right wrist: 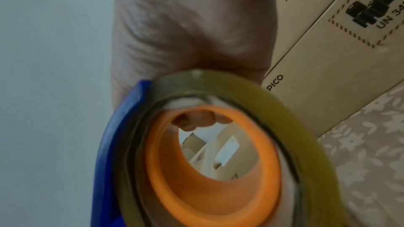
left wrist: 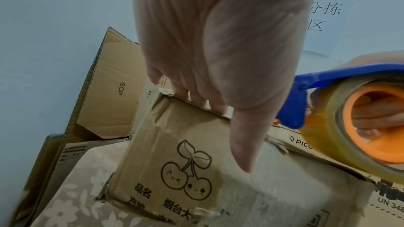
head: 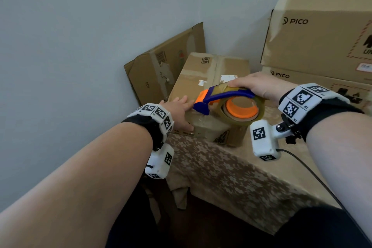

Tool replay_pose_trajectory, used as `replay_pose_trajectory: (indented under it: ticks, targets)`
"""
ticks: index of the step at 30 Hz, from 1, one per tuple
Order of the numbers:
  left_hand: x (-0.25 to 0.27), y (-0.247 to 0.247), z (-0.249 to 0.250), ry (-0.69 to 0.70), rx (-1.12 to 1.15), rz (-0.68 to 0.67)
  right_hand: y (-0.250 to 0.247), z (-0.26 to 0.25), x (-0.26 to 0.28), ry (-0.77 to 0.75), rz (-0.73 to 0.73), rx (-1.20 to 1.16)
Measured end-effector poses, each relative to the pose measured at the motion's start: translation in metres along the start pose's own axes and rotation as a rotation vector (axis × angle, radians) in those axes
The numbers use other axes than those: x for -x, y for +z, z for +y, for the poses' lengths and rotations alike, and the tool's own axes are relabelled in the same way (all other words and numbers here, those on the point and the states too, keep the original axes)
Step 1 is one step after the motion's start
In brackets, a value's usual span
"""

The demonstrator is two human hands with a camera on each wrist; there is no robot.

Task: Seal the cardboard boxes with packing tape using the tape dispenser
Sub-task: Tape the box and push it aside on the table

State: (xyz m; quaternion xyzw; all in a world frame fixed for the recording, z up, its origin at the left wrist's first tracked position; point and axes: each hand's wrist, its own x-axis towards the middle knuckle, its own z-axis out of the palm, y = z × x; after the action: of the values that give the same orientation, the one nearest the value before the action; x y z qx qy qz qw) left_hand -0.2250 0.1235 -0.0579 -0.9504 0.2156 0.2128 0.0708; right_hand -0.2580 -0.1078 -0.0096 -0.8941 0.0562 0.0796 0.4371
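Note:
A brown cardboard box (head: 203, 78) with old tape and white labels sits on the table's far corner. My left hand (head: 179, 110) lies flat on its near left top edge, fingers straight, thumb down the front face (left wrist: 242, 144) beside a cherry print (left wrist: 186, 168). My right hand (head: 259, 85) grips the blue and orange tape dispenser (head: 225, 102) with its roll of clear tape (right wrist: 218, 153), held just above the box's near end. The dispenser's orange front tip (head: 202, 95) is close to my left fingers. Fingers show through the roll's core (right wrist: 196, 120).
A flattened open carton (head: 161, 66) leans against the wall behind the box. Two stacked PICO boxes (head: 314, 42) stand at the right. The table (head: 231, 177) has a floral beige cloth, and its near edge drops to a dark floor. A cable (head: 314, 175) runs from my right wrist.

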Motion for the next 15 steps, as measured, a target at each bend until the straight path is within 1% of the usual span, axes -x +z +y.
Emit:
replay_pose_trajectory:
  ticks: [3, 5, 8, 15]
  targets:
    - [0.001, 0.001, -0.001, -0.009, 0.000, -0.011, -0.018, 0.005, 0.006, 0.008, 0.009, 0.029]
    - [0.001, 0.001, 0.001, -0.016, -0.006, 0.005, -0.026, 0.010, 0.009, 0.018, 0.025, 0.047]
    - [0.000, 0.000, 0.005, -0.046, -0.033, 0.037, -0.025, 0.013, 0.010, 0.018, 0.034, 0.148]
    - [-0.011, -0.002, 0.005, -0.117, -0.017, 0.039, -0.021, 0.004, 0.007, 0.049, 0.015, 0.289]
